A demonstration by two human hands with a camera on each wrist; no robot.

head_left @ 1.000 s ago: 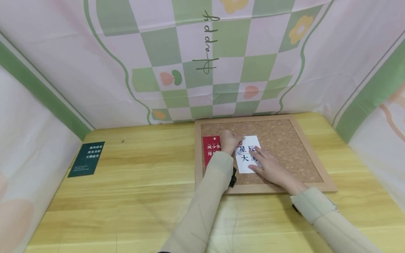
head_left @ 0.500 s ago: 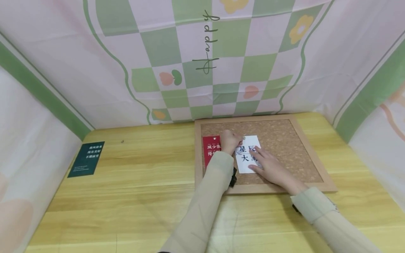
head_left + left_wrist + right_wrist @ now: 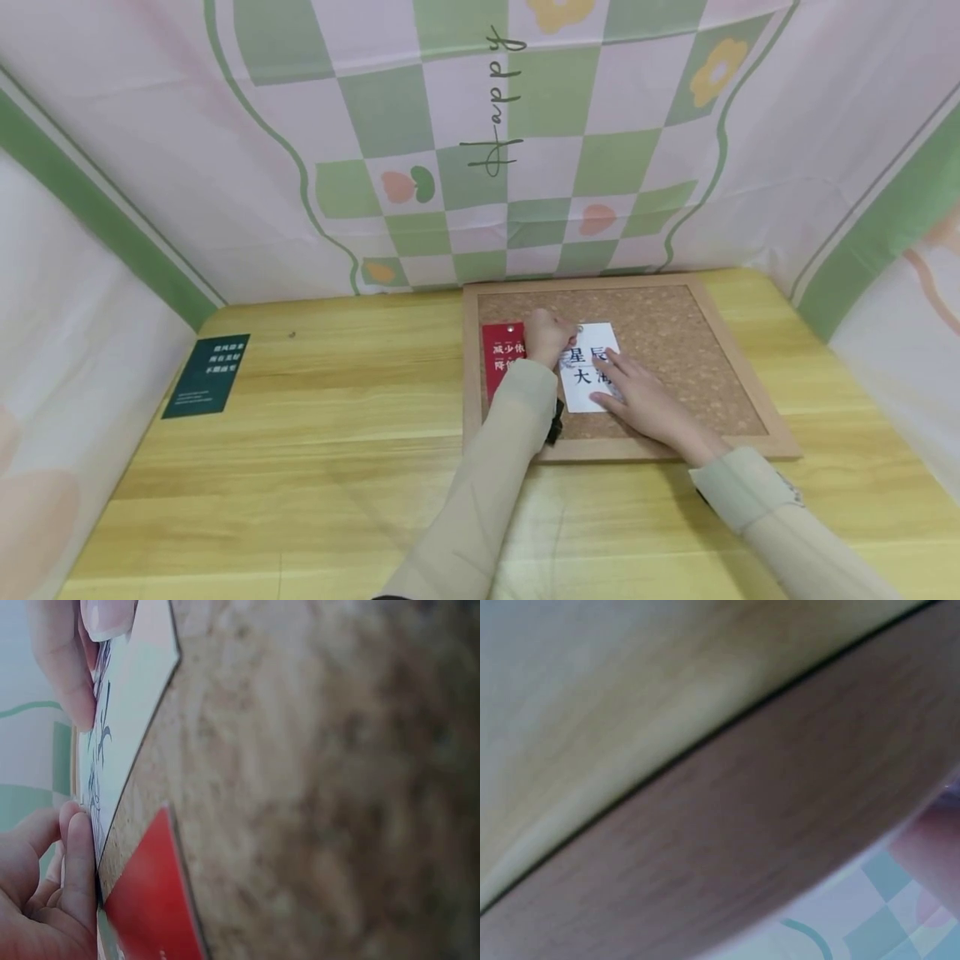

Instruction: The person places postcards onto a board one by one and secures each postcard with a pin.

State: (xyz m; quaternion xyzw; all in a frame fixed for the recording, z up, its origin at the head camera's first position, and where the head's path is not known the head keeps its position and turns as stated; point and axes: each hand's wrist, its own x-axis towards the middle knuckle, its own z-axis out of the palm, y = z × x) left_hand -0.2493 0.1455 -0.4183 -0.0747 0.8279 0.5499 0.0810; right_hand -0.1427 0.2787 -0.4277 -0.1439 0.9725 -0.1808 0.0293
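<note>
Barely any change: your left hand (image 3: 549, 335) stays curled at the top of the white card (image 3: 582, 367); can't tell if it pinches anything. Your right hand (image 3: 647, 400) rests fingers-spread on it. Card on corkboard (image 3: 667, 333), beside red card (image 3: 501, 358). Same step, seemingly.

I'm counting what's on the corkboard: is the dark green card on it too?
No, in the head view the dark green card lies on the wooden table, off to the left of the corkboard.
</note>
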